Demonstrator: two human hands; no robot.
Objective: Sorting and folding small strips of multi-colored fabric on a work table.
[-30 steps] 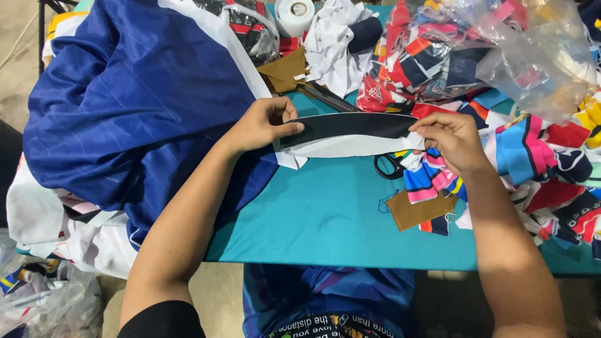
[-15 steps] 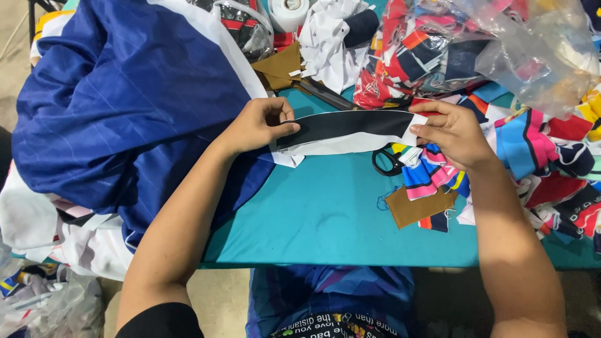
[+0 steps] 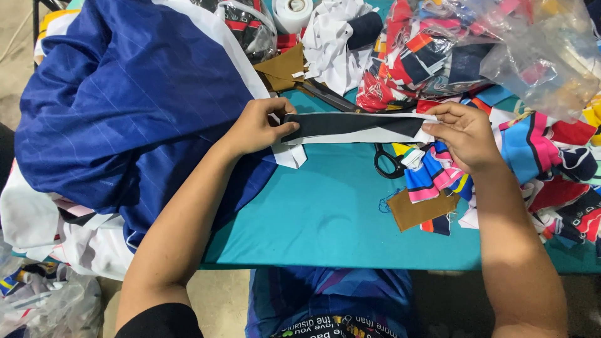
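Nearest the camera, the person's lap shows below the edge of the teal-covered table (image 3: 313, 219), both forearms reaching up over it. On the bare teal lie a brown fabric scrap (image 3: 421, 209) and, just beyond it, black-handled scissors (image 3: 389, 161), partly tucked under striped offcuts.

Above these, the black and white fabric strip (image 3: 354, 128) is stretched level between the two hands. The left hand (image 3: 256, 125) pinches its left end, thumb on top and fingers curled under, right at the hem of the big blue garment (image 3: 131, 106) heaped on the left of the table. The right hand (image 3: 460, 134) pinches the right end with thumb and forefinger closed on the cloth, the other fingers folded.

As for progress, the strip looks drawn flat and aligned, but nothing shows it attached to the garment; no stitching or pinning is visible, so joining or trimming appears to remain. The heap of coloured offcuts on the right suggests much cutting is already done.

Farther back, a clear plastic bag (image 3: 538, 56) holds more coloured fabric pieces, and a second clear bag (image 3: 250, 25) holds dark and red cloth. A white tape roll (image 3: 292, 11) stands at the far edge beside crumpled white fabric (image 3: 335, 37).
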